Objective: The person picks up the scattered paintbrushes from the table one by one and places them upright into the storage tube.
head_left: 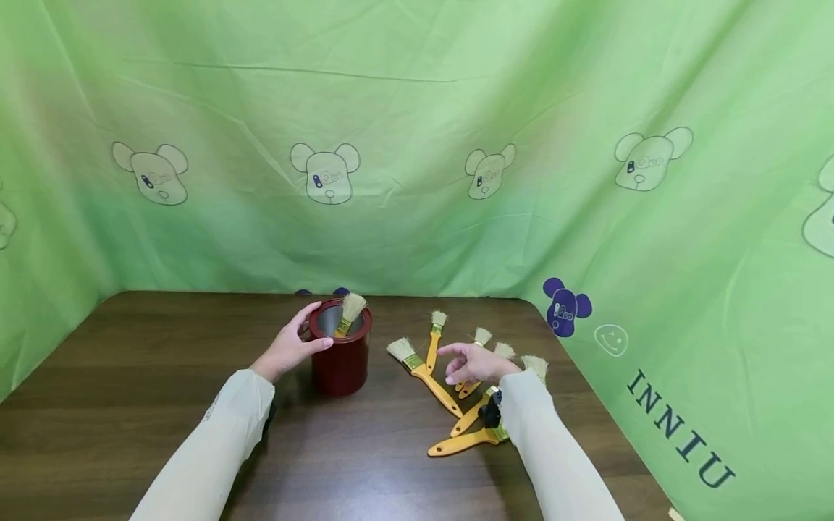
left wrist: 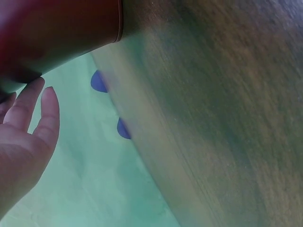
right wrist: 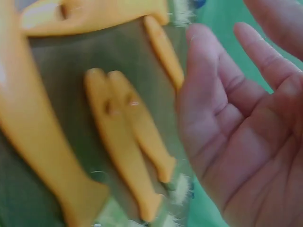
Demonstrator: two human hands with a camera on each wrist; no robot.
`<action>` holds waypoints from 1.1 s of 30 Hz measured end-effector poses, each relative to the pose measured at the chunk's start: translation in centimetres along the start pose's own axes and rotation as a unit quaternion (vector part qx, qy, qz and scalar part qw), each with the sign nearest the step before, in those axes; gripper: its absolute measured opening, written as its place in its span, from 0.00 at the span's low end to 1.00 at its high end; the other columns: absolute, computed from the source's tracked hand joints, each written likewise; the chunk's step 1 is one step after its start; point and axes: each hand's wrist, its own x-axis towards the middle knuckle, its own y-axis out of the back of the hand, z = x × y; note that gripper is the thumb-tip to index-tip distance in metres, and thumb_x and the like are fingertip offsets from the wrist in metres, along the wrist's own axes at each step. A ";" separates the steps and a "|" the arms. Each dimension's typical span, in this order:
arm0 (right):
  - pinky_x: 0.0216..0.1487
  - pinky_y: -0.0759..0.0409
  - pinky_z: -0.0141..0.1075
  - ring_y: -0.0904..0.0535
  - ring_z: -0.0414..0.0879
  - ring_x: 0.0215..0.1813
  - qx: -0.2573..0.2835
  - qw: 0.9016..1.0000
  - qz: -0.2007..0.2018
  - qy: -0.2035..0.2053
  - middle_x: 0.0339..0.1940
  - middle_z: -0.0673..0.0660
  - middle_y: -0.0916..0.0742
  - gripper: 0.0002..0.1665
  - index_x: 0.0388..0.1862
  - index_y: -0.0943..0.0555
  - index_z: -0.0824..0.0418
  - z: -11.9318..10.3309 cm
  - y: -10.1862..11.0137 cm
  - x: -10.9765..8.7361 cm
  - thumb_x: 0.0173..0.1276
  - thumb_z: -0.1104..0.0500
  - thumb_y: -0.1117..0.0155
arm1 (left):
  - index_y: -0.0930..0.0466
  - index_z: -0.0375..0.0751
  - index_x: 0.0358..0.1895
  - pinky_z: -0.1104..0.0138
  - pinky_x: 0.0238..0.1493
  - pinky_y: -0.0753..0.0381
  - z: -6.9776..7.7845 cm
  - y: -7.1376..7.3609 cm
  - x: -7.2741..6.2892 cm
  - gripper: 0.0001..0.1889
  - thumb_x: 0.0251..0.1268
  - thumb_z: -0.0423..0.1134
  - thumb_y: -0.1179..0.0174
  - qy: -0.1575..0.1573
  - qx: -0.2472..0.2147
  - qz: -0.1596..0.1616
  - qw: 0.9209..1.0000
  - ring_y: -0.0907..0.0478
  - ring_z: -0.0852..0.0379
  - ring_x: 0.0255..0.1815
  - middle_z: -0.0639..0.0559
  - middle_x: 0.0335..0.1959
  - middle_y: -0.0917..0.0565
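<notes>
A dark red round canister (head_left: 340, 365) stands upright on the table, and one paintbrush (head_left: 352, 311) leans inside it with bristles up. My left hand (head_left: 295, 346) holds the canister near its rim, thumb on the near side and fingers around the left side; the left wrist view shows fingertips (left wrist: 35, 85) against its wall. Over the loose brushes hovers my right hand (head_left: 477, 363), index finger extended to the left, nothing in its grasp. Below it, in the right wrist view, lie two small yellow brush handles (right wrist: 123, 142) side by side. My right forearm partly hides several brushes.
Several yellow-handled paintbrushes lie spread at the right, among them a wide one (head_left: 426, 376), a small one (head_left: 435, 340) and one near the front (head_left: 459, 443). The brown wooden table (head_left: 163, 362) ends at a green printed curtain (head_left: 417, 239) behind and at the sides.
</notes>
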 end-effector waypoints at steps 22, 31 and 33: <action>0.41 0.20 0.41 0.24 0.47 0.36 -0.196 0.976 0.091 -0.037 0.37 0.58 0.19 0.38 0.64 0.25 0.73 0.0 -4.5 1.4 0.52 0.74 0.24 | 0.49 0.34 0.78 0.45 0.63 0.29 0.0 0.1 0.0 0.42 0.65 0.35 0.36 0.008 0.003 0.003 1.000 0.38 0.31 0.70 0.26 0.71 0.38; 0.23 0.31 0.31 0.32 0.42 0.22 -0.166 0.980 0.079 -0.080 0.24 0.54 0.23 0.31 0.58 0.23 0.73 -0.8 -5.0 2.1 0.52 0.80 0.30 | 0.49 0.34 0.78 0.45 0.64 0.31 0.0 0.1 0.1 0.42 0.65 0.35 0.36 0.012 -0.003 0.004 1.000 0.37 0.31 0.70 0.25 0.70 0.37; 0.21 0.32 0.31 0.32 0.42 0.21 -0.167 0.978 0.077 -0.096 0.29 0.55 0.20 0.29 0.54 0.22 0.71 -0.9 -5.1 2.3 0.51 0.80 0.30 | 0.49 0.34 0.78 0.45 0.64 0.30 0.0 0.1 0.1 0.42 0.65 0.35 0.36 0.013 -0.003 0.003 1.000 0.36 0.31 0.69 0.25 0.70 0.36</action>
